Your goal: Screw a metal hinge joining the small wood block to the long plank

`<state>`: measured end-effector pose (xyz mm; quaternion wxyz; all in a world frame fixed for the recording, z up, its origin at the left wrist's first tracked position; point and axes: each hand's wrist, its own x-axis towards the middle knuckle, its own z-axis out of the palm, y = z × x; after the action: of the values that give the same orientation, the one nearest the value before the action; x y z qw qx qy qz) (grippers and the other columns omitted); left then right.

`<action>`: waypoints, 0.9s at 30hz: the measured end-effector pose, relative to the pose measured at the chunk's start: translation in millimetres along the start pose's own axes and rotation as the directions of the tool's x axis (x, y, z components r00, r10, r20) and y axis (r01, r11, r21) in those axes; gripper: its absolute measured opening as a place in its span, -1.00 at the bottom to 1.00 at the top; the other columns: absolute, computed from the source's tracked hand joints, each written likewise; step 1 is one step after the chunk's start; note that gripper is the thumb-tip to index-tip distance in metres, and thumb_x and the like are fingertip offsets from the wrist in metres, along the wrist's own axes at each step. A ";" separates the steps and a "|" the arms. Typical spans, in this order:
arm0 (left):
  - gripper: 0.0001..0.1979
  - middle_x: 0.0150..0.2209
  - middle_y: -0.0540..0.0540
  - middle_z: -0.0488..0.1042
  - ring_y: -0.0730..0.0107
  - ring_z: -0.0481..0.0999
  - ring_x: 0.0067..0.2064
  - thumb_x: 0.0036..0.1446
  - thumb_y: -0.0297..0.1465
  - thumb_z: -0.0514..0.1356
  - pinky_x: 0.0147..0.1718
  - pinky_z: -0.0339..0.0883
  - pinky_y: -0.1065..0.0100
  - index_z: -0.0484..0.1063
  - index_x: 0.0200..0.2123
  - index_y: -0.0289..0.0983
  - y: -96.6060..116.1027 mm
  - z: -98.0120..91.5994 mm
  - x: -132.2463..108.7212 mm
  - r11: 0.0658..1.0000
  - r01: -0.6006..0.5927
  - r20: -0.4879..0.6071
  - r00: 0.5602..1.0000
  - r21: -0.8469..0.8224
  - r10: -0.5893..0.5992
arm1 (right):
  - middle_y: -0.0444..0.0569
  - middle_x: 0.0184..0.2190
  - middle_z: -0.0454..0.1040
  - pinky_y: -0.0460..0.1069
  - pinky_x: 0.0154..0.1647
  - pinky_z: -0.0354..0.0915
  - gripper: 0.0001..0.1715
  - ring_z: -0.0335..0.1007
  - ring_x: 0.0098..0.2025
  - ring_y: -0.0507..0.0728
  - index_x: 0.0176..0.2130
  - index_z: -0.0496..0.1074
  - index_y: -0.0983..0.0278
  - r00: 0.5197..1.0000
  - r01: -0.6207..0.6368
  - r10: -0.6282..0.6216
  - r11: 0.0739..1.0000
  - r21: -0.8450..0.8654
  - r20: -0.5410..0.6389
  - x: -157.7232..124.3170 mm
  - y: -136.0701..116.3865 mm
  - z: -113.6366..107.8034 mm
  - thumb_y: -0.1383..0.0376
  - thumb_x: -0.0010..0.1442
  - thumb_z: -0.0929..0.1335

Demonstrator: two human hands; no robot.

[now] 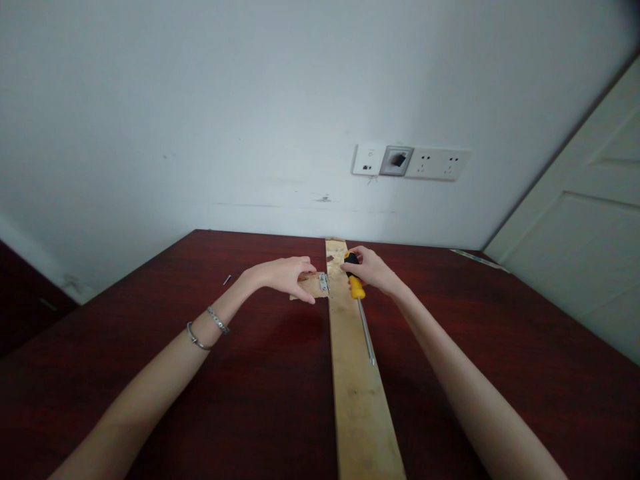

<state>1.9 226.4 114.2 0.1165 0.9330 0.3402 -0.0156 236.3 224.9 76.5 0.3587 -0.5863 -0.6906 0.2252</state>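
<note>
My right hand (374,268) is closed around the yellow and black handle of a screwdriver (357,288), whose metal shaft points back toward me above a long wooden board (357,393). A short wooden piece (311,285) butts against the board's left side. At that joint sits a small metal hinge or bracket (324,283). My left hand (287,277) rests over the short piece with thumb and fingers apart, its fingertips close to the metal part. Left of that hand, a loose screw (227,279) lies on the dark red table (250,400).
A white wall (250,120) stands along the table's far edge, with a row of sockets (435,163) and a black plug (399,160). To the right is a white door (590,200). A thin strip (480,260) lies near the table's far right corner.
</note>
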 end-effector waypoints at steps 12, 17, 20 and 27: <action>-0.34 -0.18 -0.09 0.31 0.36 0.32 -0.27 -0.08 0.09 0.19 -0.34 0.13 0.41 0.36 -0.05 -0.28 2.8 0.3 -0.1 1.000 0.019 0.019 1.000 0.021 -0.020 | 0.12 -0.34 0.56 -0.04 -0.31 0.23 -0.66 0.48 -0.25 0.22 -0.30 0.50 0.33 0.999 0.028 -0.043 0.923 -0.385 -0.029 -5.1 24.7 25.9 0.14 0.02 0.32; -0.35 -0.18 -0.09 0.30 0.36 0.33 -0.26 -0.07 0.09 0.18 -0.33 0.14 0.41 0.36 -0.07 -0.28 0.8 1.4 -0.5 1.000 0.010 0.004 1.000 0.014 -0.010 | 0.06 -0.40 0.55 -0.09 -0.40 0.20 -0.72 0.47 -0.33 0.15 -0.35 0.49 0.33 1.000 0.005 0.007 0.915 -0.403 0.030 -2.0 34.7 30.5 0.18 -0.01 0.35; -0.35 -0.16 -0.10 0.29 0.35 0.33 -0.25 -0.06 0.07 0.17 -0.34 0.14 0.40 0.35 -0.02 -0.27 0.9 2.4 -0.6 1.000 0.018 0.008 1.000 0.004 -0.018 | 0.12 -0.33 0.53 -0.08 -0.35 0.22 -0.66 0.46 -0.28 0.18 -0.30 0.49 0.35 0.999 0.001 0.017 0.907 -0.421 0.039 -0.8 38.2 32.2 0.15 -0.01 0.35; -0.30 -0.14 -0.10 0.28 0.35 0.34 -0.24 -0.08 0.05 0.20 -0.32 0.15 0.40 0.32 0.03 -0.29 3.4 2.6 -0.5 0.999 0.031 0.014 0.999 -0.021 -0.030 | 0.17 -0.22 0.48 0.00 -0.20 0.26 -0.32 0.42 -0.14 0.26 -0.05 0.44 0.31 0.997 0.009 0.027 0.903 -0.429 0.078 3.3 46.0 30.4 -0.13 0.04 0.30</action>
<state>3.8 223.0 112.5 0.1286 0.9262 0.3538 -0.0200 242.9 241.2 24.1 0.1915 -0.6443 -0.7345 0.0933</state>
